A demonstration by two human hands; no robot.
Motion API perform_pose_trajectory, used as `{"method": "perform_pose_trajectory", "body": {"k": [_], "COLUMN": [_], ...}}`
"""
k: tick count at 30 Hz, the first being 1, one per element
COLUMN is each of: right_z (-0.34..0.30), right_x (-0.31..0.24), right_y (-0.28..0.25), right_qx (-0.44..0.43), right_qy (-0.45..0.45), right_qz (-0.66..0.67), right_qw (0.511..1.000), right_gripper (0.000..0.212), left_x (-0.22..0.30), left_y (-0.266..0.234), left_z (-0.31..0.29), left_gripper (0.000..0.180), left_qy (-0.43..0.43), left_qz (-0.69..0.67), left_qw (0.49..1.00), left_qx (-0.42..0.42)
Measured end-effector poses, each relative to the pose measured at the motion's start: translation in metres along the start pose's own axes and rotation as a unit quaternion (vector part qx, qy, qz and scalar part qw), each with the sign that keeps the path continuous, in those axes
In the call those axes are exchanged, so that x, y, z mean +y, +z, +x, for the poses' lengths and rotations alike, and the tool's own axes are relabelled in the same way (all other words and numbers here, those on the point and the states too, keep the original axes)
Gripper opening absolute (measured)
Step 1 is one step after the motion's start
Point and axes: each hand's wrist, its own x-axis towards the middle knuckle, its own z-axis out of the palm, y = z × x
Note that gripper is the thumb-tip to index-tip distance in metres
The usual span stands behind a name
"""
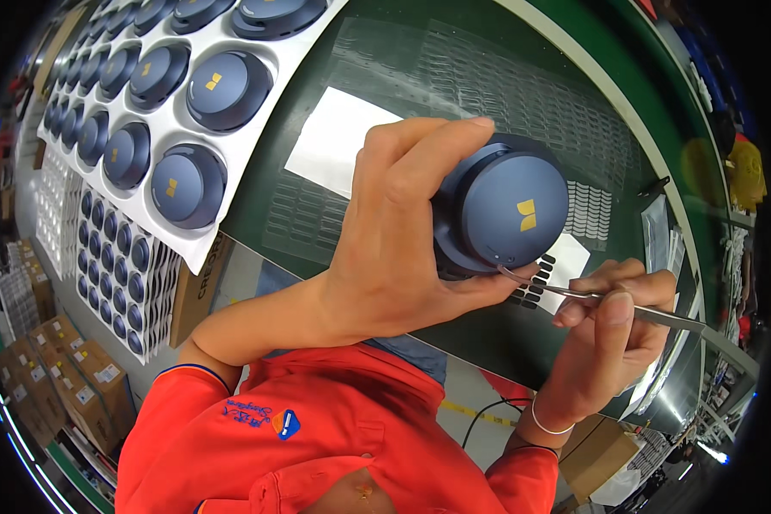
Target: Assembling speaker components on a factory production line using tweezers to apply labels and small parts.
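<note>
My left hand (385, 248) gripping the blue earcup (510, 210), right hand (612, 330) pinching tweezers (608, 304) at its lower rim, above the worktop's (488, 68) near edge

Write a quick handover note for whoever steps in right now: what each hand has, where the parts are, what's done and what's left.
Left hand: holds a blue earcup over the green mat, logo side facing up.
Right hand: pinches metal tweezers; their tip sits at the earcup's lower edge, apparently carrying a small clear sticker.
Parts: sheets of small dark stickers lie on the mat under the hands. A white tray of matching blue earcups sits at the left; more filled trays are stacked beyond it.
Done: cannot tell how many cups are finished.
Left: the sticker on this cup looks not yet pressed down.
</note>
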Motion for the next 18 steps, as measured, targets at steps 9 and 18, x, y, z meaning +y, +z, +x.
{"method": "perform_pose_trajectory", "body": {"k": [9,18], "right_z": [0.0021,0.0024], "right_x": [0.0049,0.0073], "right_y": [0.0021,0.0034], "right_qx": [-0.009,-0.008], "right_qy": [-0.005,0.004], "right_qz": [-0.004,-0.012], "right_qw": [1.0,1.0], "right_gripper": [0.016,0.015], "left_x": [-0.0052,-0.0059], "left_y": [0.0061,0.003], "left_z": [-0.0024,-0.0029], "left_gripper": [0.089,0.088], "left_qy": [0.032,0.034], "left_qz": [0.006,0.019], "left_qw": [0.999,0.998], "left_qx": [0.04,0.04]}}
